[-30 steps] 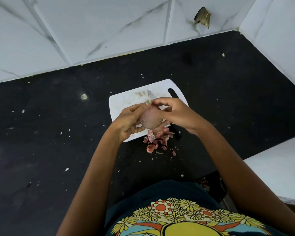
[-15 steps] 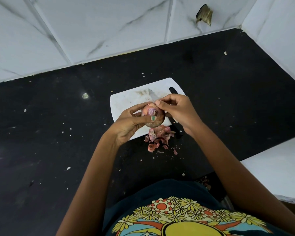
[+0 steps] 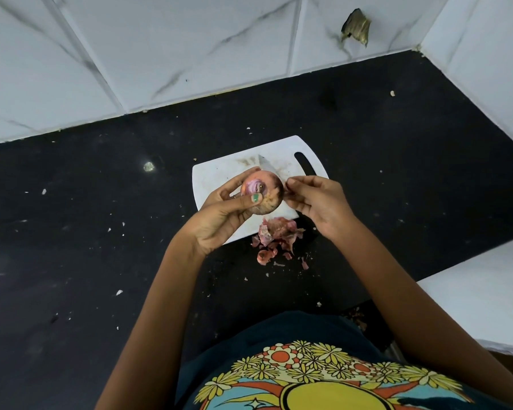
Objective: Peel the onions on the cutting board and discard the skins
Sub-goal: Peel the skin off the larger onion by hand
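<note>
My left hand (image 3: 224, 213) grips a pinkish onion (image 3: 265, 192) above the white cutting board (image 3: 219, 179), its cut purple end turned toward me and my thumb across its front. My right hand (image 3: 317, 202) is just to the right of the onion, its fingertips pinched together at the onion's right edge on what looks like a thin strip of skin. A pile of pink onion skins (image 3: 274, 239) lies on the black counter at the board's near edge. A knife blade (image 3: 265, 164) shows on the board behind the onion.
The black counter (image 3: 101, 232) is speckled with small scraps and runs to white tiled walls at the back and right. A white ledge (image 3: 486, 303) stands at the near right. The board's handle slot (image 3: 305, 164) is at its far right.
The onion has been turned in my left hand so its cut purple end faces me. My right hand has moved from on top of the onion to its right side.
</note>
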`<state>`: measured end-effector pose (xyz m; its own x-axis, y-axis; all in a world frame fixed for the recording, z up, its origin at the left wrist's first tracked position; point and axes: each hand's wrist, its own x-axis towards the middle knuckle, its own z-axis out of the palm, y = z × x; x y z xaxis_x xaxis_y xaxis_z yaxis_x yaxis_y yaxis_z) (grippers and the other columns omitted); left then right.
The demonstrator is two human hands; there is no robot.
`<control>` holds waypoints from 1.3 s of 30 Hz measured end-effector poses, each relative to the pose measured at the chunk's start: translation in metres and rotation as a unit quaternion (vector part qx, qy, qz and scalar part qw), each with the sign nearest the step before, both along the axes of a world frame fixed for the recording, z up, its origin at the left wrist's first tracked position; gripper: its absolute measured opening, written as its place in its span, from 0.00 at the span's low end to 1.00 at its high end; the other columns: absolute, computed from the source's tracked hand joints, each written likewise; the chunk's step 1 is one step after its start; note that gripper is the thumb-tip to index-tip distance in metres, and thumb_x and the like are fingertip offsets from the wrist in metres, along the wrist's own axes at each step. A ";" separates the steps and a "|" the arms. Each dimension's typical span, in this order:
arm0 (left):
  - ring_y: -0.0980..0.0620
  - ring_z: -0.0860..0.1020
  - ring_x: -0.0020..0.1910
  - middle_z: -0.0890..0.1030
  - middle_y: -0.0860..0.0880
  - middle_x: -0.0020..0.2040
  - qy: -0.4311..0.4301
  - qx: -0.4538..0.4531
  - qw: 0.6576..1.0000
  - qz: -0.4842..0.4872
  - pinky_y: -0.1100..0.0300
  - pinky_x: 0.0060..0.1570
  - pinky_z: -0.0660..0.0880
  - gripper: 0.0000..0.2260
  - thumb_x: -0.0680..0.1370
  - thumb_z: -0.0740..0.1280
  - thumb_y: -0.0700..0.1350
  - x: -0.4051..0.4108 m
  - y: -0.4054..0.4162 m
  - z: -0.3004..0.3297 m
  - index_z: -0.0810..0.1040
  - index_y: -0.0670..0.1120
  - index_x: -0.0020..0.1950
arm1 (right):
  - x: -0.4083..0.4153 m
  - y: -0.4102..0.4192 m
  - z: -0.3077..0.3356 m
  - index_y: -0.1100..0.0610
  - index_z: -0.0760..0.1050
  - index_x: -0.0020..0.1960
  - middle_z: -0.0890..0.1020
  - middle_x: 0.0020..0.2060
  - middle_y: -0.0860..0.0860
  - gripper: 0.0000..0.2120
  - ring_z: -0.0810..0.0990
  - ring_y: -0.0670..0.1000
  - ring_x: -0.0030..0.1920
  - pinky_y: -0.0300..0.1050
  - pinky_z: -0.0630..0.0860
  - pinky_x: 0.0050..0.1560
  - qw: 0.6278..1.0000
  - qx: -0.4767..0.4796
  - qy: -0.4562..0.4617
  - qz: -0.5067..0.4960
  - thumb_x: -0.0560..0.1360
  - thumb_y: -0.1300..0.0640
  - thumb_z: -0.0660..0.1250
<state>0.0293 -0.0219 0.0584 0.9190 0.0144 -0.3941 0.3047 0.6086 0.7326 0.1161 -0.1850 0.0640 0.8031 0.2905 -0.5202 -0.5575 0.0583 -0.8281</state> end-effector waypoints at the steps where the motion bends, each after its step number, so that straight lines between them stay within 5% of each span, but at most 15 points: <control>1: 0.54 0.82 0.45 0.81 0.46 0.50 0.009 0.002 1.000 0.012 0.65 0.43 0.79 0.25 0.66 0.73 0.33 0.000 -0.001 0.001 0.76 0.46 0.62 | -0.001 -0.004 -0.003 0.64 0.77 0.47 0.83 0.35 0.55 0.02 0.82 0.49 0.34 0.39 0.81 0.38 0.999 -0.037 -0.022 0.021 0.74 0.66 0.68; 6: 0.57 0.82 0.40 0.81 0.48 0.46 0.035 -0.004 0.998 0.044 0.69 0.38 0.77 0.17 0.72 0.65 0.32 -0.002 -0.002 0.002 0.77 0.45 0.59 | -0.003 -0.018 -0.016 0.56 0.79 0.42 0.83 0.39 0.52 0.04 0.82 0.49 0.40 0.38 0.76 0.36 0.929 -0.271 -0.147 0.206 0.71 0.62 0.73; 14: 0.55 0.80 0.45 0.80 0.46 0.49 0.037 0.011 0.998 0.046 0.70 0.41 0.77 0.17 0.74 0.64 0.29 0.000 -0.005 0.000 0.76 0.44 0.59 | -0.013 -0.012 -0.024 0.57 0.82 0.43 0.82 0.38 0.48 0.04 0.80 0.46 0.43 0.38 0.72 0.41 0.813 -0.394 -0.246 0.352 0.69 0.59 0.74; 17: 0.55 0.81 0.44 0.80 0.46 0.49 0.029 0.021 0.998 0.042 0.69 0.44 0.77 0.18 0.72 0.65 0.29 -0.001 -0.004 -0.001 0.76 0.44 0.59 | -0.005 -0.015 -0.012 0.57 0.82 0.47 0.83 0.43 0.48 0.05 0.79 0.45 0.44 0.35 0.72 0.40 0.823 -0.366 -0.244 0.359 0.71 0.58 0.72; 20: 0.55 0.81 0.45 0.81 0.47 0.49 0.017 0.032 0.999 0.037 0.68 0.45 0.78 0.22 0.68 0.67 0.31 -0.001 -0.004 0.000 0.76 0.43 0.60 | 0.004 -0.015 0.012 0.58 0.81 0.48 0.82 0.41 0.46 0.06 0.78 0.41 0.40 0.35 0.72 0.39 0.864 -0.301 -0.296 0.274 0.75 0.56 0.68; 23: 0.53 0.81 0.47 0.81 0.47 0.49 0.011 0.056 0.998 0.023 0.66 0.45 0.78 0.23 0.66 0.69 0.32 0.000 -0.004 0.002 0.77 0.45 0.60 | 0.006 -0.008 0.032 0.58 0.81 0.50 0.83 0.42 0.48 0.07 0.81 0.47 0.40 0.40 0.78 0.38 0.897 -0.217 -0.325 0.206 0.76 0.56 0.68; 27: 0.45 0.82 0.51 0.78 0.45 0.55 0.010 0.071 0.997 -0.011 0.53 0.50 0.80 0.26 0.64 0.72 0.34 -0.001 -0.005 0.008 0.78 0.49 0.60 | 0.001 0.002 0.043 0.53 0.80 0.54 0.82 0.47 0.43 0.10 0.81 0.41 0.42 0.35 0.79 0.43 0.877 -0.187 -0.370 0.242 0.74 0.54 0.70; 39: 0.54 0.82 0.43 0.83 0.48 0.45 -0.019 0.118 0.991 0.057 0.66 0.41 0.78 0.20 0.71 0.68 0.27 0.002 -0.011 0.012 0.77 0.40 0.61 | 0.004 -0.004 0.034 0.62 0.77 0.48 0.82 0.42 0.55 0.11 0.85 0.52 0.39 0.49 0.83 0.42 0.918 -0.186 -0.276 0.217 0.72 0.56 0.73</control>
<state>0.0311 -0.0327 0.0703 0.9199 0.2072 -0.3329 0.2132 0.4481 0.8682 0.1197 -0.1887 0.0979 0.8248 0.5296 -0.1978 0.0485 -0.4149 -0.9086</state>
